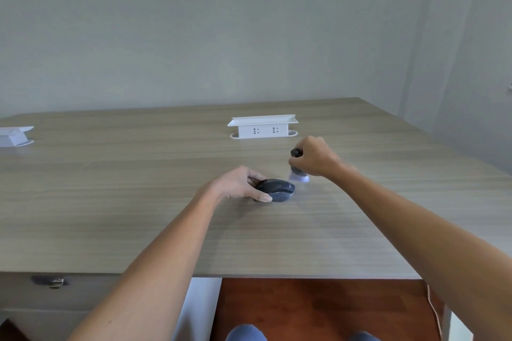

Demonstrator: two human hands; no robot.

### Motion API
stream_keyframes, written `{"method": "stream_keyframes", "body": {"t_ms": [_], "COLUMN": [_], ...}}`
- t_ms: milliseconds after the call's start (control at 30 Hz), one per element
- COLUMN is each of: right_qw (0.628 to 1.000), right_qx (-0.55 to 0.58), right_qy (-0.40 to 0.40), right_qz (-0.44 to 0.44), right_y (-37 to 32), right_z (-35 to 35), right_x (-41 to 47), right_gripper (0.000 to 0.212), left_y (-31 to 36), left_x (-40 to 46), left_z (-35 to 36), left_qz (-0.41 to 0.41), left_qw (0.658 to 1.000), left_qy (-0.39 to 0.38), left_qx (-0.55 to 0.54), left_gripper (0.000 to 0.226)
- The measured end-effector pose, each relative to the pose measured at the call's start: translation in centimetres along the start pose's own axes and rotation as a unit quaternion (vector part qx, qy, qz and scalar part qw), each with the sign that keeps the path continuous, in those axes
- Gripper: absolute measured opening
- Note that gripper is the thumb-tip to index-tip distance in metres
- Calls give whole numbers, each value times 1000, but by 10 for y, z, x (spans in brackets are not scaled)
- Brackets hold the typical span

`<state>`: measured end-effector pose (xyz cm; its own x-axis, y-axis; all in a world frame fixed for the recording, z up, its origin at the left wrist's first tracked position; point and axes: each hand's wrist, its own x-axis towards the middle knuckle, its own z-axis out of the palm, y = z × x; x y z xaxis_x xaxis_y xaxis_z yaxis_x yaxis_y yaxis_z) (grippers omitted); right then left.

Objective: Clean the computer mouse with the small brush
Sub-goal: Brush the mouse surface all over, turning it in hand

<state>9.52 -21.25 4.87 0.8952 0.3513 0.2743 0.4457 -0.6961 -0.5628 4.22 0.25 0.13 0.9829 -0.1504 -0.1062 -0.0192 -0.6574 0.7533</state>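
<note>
A dark grey computer mouse [278, 189] lies on the wooden table [138, 202], a little right of centre. My left hand [238, 184] grips its left side with thumb and fingers. My right hand [314, 156] is closed in a fist around a small brush [298, 174] with a black handle end and pale, blurred bristles. The bristles point down, just above and to the right of the mouse's front end; whether they touch it is unclear.
A white socket box [263, 127] stands on the table behind the hands. Another white box [15, 135] sits at the far left. The table's near edge runs across the bottom, with a drawer lock [56, 282] below it at left and my knees underneath.
</note>
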Motion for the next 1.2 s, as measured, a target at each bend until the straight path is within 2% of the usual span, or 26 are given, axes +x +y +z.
{"method": "stream_keyframes", "body": {"t_ms": [67, 167, 300, 367, 467, 533, 633, 767, 867, 967, 1067, 1200], "right_qw": [1000, 998, 1000, 999, 998, 999, 999, 997, 999, 998, 997, 999], "right_qx": [15, 61, -8, -4, 38, 34, -8, 61, 40, 32, 57, -36], "right_qy": [16, -17, 9, 28, -4, -16, 24, 7, 19, 44, 5, 14], "right_qz": [-5, -15, -17, -33, -50, -39, -35, -54, -24, -37, -55, -36], "right_y": [-1, -3, 1, -2, -7, -3, 5, 3, 7, 3, -6, 3], "right_z": [-1, 3, 2, 0, 3, 5, 2, 6, 5, 1, 1, -3], "right_x": [-1, -4, -5, -6, -10, -11, -9, -15, -17, -14, -17, -15], "right_gripper": [33, 32, 34, 29, 32, 33, 25, 28, 27, 24, 29, 28], "left_y": [-1, -3, -3, -2, -2, -4, -3, -5, -6, -5, -6, -7], "left_x": [1, 2, 1, 1, 2, 2, 1, 3, 3, 3, 4, 3], "left_z": [1, 2, 6, 7, 7, 9, 11, 13, 14, 14, 14, 15], "left_qz": [4, 15, 19, 18, 14, 16, 23, 19, 18, 18, 13, 17], "left_qw": [1000, 1000, 999, 999, 999, 999, 998, 998, 997, 997, 997, 997], "left_qy": [5, 17, 29, 37, 43, 48, 49, 60, 74, 78, 78, 78], "left_qx": [3, 10, 6, 6, 7, 3, -15, -12, -14, -17, -16, -14], "left_gripper": [43, 46, 41, 39, 33, 38, 40, 41, 45, 41, 40, 41]}}
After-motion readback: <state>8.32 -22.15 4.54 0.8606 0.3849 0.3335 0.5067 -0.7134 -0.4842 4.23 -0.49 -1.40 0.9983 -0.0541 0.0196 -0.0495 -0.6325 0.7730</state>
